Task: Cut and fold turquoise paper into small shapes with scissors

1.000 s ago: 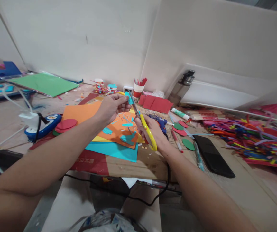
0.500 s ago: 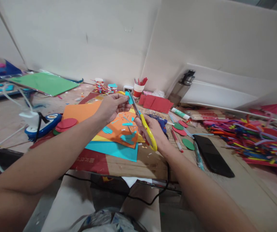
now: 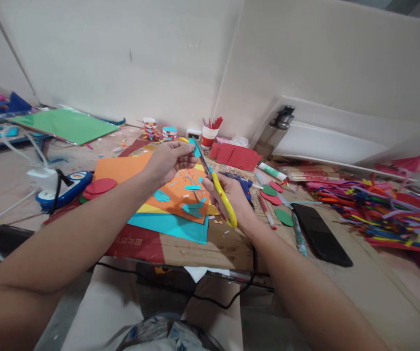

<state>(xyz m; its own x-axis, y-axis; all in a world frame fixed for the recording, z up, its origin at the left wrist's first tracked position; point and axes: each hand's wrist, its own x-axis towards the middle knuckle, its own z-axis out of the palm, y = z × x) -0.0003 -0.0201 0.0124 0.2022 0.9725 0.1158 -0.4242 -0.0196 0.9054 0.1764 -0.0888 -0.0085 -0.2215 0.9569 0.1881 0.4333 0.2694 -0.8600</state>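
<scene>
Between the thumb and fingers of my left hand [image 3: 171,158] is a small piece of blue paper [image 3: 196,147]. My right hand [image 3: 228,195] is wrapped round the yellow handles of a pair of scissors [image 3: 223,195]. Its blades point up and away, right against the blue paper's edge. Below both hands lie orange paper sheets [image 3: 122,168], with blue scraps [image 3: 193,209] and thin trimmings on top. A blue sheet [image 3: 173,226] sticks out under them towards me.
Red and green paper circles [image 3: 285,217], a glue stick [image 3: 272,171] and a black phone [image 3: 321,235] lie to the right. Pipe cleaners [image 3: 385,209] are heaped farther right. A bottle [image 3: 273,134] and a cup of red sticks [image 3: 210,134] stand behind. A blue-and-white power strip [image 3: 63,190] sits left.
Almost nothing differs. The view has shifted very slightly, and both hands keep the same hold on the blue paper and the scissors.
</scene>
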